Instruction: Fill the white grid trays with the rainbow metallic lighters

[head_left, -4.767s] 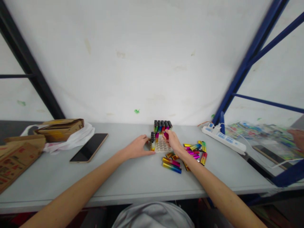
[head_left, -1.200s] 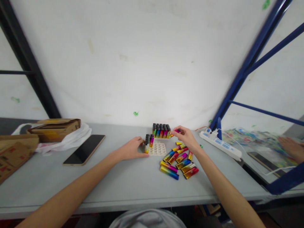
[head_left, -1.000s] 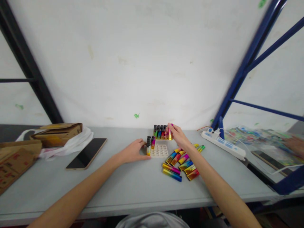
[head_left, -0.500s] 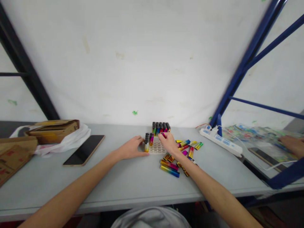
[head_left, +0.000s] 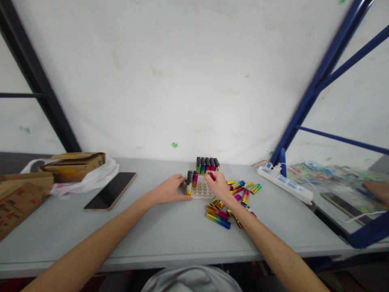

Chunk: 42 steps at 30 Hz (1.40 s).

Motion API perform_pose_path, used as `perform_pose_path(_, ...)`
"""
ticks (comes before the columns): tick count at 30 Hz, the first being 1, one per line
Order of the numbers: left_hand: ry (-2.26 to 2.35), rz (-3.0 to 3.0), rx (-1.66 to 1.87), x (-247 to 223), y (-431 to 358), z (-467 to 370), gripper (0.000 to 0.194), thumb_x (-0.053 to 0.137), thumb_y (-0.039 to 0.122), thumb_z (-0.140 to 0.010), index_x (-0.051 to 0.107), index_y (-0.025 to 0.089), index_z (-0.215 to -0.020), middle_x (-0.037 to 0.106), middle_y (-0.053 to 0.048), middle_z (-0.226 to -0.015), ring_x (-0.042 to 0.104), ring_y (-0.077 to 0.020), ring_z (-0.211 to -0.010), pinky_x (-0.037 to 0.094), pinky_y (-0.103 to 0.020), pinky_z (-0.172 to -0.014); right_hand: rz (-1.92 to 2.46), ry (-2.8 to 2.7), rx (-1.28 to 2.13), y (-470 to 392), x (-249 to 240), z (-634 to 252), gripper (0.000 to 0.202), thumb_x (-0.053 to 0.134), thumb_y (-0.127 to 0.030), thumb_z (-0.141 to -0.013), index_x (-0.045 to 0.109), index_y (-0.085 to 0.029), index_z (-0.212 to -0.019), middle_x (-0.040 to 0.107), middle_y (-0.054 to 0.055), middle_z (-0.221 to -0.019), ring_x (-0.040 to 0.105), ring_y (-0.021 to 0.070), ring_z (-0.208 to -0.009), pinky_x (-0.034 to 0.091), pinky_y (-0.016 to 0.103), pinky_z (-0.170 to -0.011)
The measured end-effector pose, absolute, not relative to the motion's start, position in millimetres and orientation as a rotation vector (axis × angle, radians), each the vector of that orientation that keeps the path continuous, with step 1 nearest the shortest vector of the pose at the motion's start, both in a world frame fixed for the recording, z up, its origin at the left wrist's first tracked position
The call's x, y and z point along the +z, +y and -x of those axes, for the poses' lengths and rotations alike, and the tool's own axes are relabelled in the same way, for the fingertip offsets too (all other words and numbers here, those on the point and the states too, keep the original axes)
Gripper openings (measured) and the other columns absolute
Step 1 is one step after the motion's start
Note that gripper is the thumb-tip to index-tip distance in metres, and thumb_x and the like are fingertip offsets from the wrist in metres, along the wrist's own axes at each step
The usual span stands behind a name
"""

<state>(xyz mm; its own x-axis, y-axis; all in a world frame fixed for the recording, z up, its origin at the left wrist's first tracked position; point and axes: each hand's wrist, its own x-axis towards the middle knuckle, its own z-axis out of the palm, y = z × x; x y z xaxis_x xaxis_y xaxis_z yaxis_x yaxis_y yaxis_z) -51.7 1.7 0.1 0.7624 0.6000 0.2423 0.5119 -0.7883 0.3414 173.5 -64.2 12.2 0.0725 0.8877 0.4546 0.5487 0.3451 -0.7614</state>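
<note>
My right hand pinches a purple lighter above a white tray with rows of round pockets. My left hand curves round the tray's left end, thumb at the front corner and fingers further back. At that end a row of black-topped lighters stands upright in the tray, with a magenta and gold lighter beside it. Right behind the tray stands a block of upright lighters. Loose lighters in metallic colours lie in a heap at the right, partly under my right forearm.
To the left lie a dark phone, a cardboard box on a white plastic bag, and more cardboard. A white power strip lies right, near a blue metal frame. Beyond it another person's hand shows.
My right hand keeps hold of the purple lighter over the tray, its pose almost the same. The whole view has shifted slightly. The other person's hand has moved a little.
</note>
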Motion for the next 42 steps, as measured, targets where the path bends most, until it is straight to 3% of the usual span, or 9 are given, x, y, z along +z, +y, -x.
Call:
perform_pose_path(4, 0.866, -2.702, 0.503, 0, 2, 52, 0.062, 0.067, 0.072, -0.077, 0.067, 0.017, -0.104, 0.065, -0.011, -0.101, 0.061, -0.0299, -0.097, 0.051, -0.040, -0.087, 1.363, -1.641, 0.403, -64, 10, -173, 0.039, 0.045, -0.047, -0.092, 0.035, -0.023, -0.063, 0.037, -0.004, -0.059, 0.036, 0.0132, -0.058, 0.024, 0.027, -0.055)
perform_pose_path(8, 0.877, -2.701, 0.508, 0, 2, 51, 0.062, 0.067, 0.074, -0.075, 0.067, 0.017, -0.102, 0.066, -0.011, -0.101, 0.061, -0.0303, -0.097, 0.051, -0.040, -0.088, 1.345, -1.700, 0.419, -67, 12, -176, 0.036, 0.043, -0.055, -0.099, 0.049, -0.024, -0.082, 0.051, -0.004, -0.067, 0.047, 0.0159, -0.064, 0.033, 0.026, -0.062)
perform_pose_path(12, 0.887, -2.715, 0.473, 2, 0, 51, 0.063, 0.066, 0.075, -0.076, 0.066, 0.016, -0.100, 0.065, -0.012, -0.101, 0.062, -0.0300, -0.096, 0.051, -0.038, -0.086, 1.224, -1.880, 0.315, -69, 16, -183, 0.036, 0.045, -0.054, -0.101, 0.059, -0.023, -0.089, 0.062, 0.004, -0.086, 0.056, 0.0195, -0.079, 0.041, 0.029, -0.071)
perform_pose_path(14, 0.885, -2.717, 0.466, 3, 0, 50, 0.062, 0.066, 0.074, -0.077, 0.065, 0.016, -0.099, 0.065, -0.011, -0.101, 0.062, -0.0296, -0.095, 0.051, -0.038, -0.086, 1.180, -1.944, 0.197, -70, 18, -185, 0.037, 0.048, -0.052, -0.101, 0.061, -0.022, -0.085, 0.062, 0.007, -0.091, 0.056, 0.0203, -0.084, 0.042, 0.030, -0.076)
perform_pose_path(21, 0.872, -2.708, 0.461, 1, 1, 50, 0.062, 0.067, 0.073, -0.077, 0.067, 0.016, -0.104, 0.065, -0.011, -0.101, 0.062, -0.0299, -0.095, 0.051, -0.039, -0.085, 1.247, -1.907, 0.187, -73, 21, -184, 0.040, 0.046, -0.050, -0.103, 0.053, -0.022, -0.075, 0.057, -0.002, -0.066, 0.050, 0.0154, -0.060, 0.036, 0.028, -0.065)
perform_pose_path(33, 0.870, -2.692, 0.476, 3, -1, 50, 0.063, 0.068, 0.070, -0.077, 0.068, 0.016, -0.109, 0.066, -0.012, -0.103, 0.060, -0.0308, -0.099, 0.050, -0.041, -0.090, 1.265, -2.166, 0.198, -64, 9, -185, 0.033, 0.047, -0.045, -0.105, 0.065, -0.021, -0.089, 0.067, 0.004, -0.077, 0.058, 0.0180, -0.068, 0.037, 0.027, -0.066)
perform_pose_path(39, 0.878, -2.692, 0.466, 2, 0, 50, 0.063, 0.067, 0.072, -0.076, 0.067, 0.015, -0.105, 0.066, -0.013, -0.102, 0.061, -0.0307, -0.097, 0.051, -0.041, -0.088, 1.344, -2.214, 0.106, -60, 15, -192, 0.032, 0.060, -0.045, -0.098, 0.067, -0.019, -0.080, 0.067, 0.006, -0.074, 0.057, 0.0178, -0.067, 0.037, 0.028, -0.066)
perform_pose_path(42, 0.882, -2.691, 0.469, 2, 1, 50, 0.064, 0.066, 0.074, -0.076, 0.067, 0.016, -0.103, 0.066, -0.012, -0.102, 0.062, -0.0307, -0.097, 0.051, -0.041, -0.087, 1.242, -2.203, 0.217, -63, 28, -210, 0.033, 0.055, -0.047, -0.100, 0.071, -0.020, -0.089, 0.070, 0.004, -0.077, 0.057, 0.0173, -0.067, 0.039, 0.028, -0.066)
